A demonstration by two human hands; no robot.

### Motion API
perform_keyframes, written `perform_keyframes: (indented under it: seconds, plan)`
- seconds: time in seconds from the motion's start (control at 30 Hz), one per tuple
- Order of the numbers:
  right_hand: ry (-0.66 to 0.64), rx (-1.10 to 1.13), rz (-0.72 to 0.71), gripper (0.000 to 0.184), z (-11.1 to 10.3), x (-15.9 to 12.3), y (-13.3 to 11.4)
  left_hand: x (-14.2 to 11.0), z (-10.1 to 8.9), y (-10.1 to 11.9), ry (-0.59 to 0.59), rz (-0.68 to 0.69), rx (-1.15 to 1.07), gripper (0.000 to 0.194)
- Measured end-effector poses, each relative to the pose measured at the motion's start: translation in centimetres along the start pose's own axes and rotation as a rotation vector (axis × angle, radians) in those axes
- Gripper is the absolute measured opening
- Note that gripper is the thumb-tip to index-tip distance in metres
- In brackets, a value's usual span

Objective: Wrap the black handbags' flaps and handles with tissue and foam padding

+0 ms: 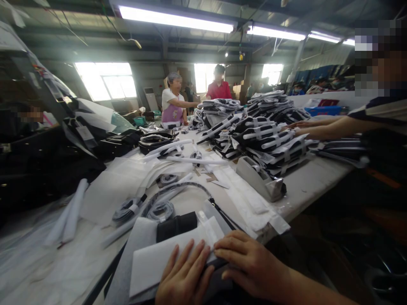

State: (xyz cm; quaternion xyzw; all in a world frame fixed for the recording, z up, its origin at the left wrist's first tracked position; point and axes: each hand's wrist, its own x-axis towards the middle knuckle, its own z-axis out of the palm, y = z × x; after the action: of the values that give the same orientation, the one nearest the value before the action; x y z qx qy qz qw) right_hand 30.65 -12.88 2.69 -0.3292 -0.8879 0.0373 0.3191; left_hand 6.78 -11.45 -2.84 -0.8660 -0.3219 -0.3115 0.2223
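My left hand (186, 275) lies flat with fingers stretched on a white foam sheet (159, 262). Bent fingers of my right hand (251, 260) close over the right edge of that sheet, by a strip of clear tape. Beneath the sheet is a black bag (176, 226), partly covered, with a grey-white wrapping sheet (144, 231) around it. A dark strap handle (187, 184) wrapped in plastic arches behind it. Just beyond lie coiled wrapped straps (161, 210) and another coil (127, 210).
Stacks of wrapped black bags (263, 135) fill the table's right side, where a co-worker's arms (333, 127) reach in. A grey tape dispenser (259, 180) stands near the right edge. White foam tubes (74, 212) and thin sheets (111, 190) lie left. Two people stand at the far end.
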Motion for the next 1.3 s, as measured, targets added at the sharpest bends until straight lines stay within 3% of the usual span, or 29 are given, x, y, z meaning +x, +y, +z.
perform_keyframes:
  seconds: [0.2, 0.37, 0.53, 0.6, 0.67, 0.73, 0.8, 0.9, 0.97, 1.07, 1.2, 1.3]
  plan:
    - [0.114, -0.1, -0.085, 0.013, 1.6, -0.1, 0.6, -0.1, 0.1, -0.1, 0.034, -0.008, -0.029, 0.038]
    - [0.17, -0.105, -0.09, 0.02, 2.9, -0.1, 1.2, -0.4, 0.3, 0.3, 0.036, -0.014, -0.02, 0.037]
    - [0.232, -0.094, -0.08, 0.023, 2.5, -3.5, 0.7, -0.5, 0.3, 0.6, 0.042, -0.039, -0.041, 0.038]
    - [0.289, -0.014, 0.069, 0.025, 3.1, -6.0, 0.1, -0.4, 0.2, 0.8, 0.052, -0.057, -0.051, 0.038]
    - [0.31, 0.11, 0.344, 0.017, 4.7, -8.2, -0.7, -0.1, 0.1, 1.0, 0.063, -0.079, -0.065, 0.038]
    - [0.251, 0.25, 0.644, 0.02, 6.9, -9.7, -1.4, 0.3, 0.0, 1.2, 0.081, -0.101, -0.079, 0.037]
    - [0.192, 0.435, 0.873, 0.034, 9.2, -10.2, -2.1, 0.6, -0.2, 1.3, 0.097, -0.119, -0.088, 0.034]
    - [0.176, 0.727, 1.045, 0.043, 11.1, -9.8, -3.0, 1.0, -0.3, 1.4, 0.109, -0.111, -0.082, 0.031]
    - [0.225, 0.867, 1.102, 0.053, 11.0, -9.5, -3.5, 1.0, -0.3, 1.5, 0.107, -0.104, -0.074, 0.031]
    - [0.293, 1.034, 1.146, 0.069, 9.1, -9.1, -4.0, 0.9, -0.2, 1.6, 0.115, -0.111, -0.07, 0.032]
    - [0.188, 1.149, 1.059, 0.046, 5.9, -8.0, -3.9, 0.9, -0.2, 1.5, 0.127, -0.106, -0.052, 0.031]
    - [0.147, 0.928, 0.875, 0.031, 4.6, -7.2, -3.5, 0.9, -0.2, 1.5, 0.123, -0.094, -0.039, 0.031]
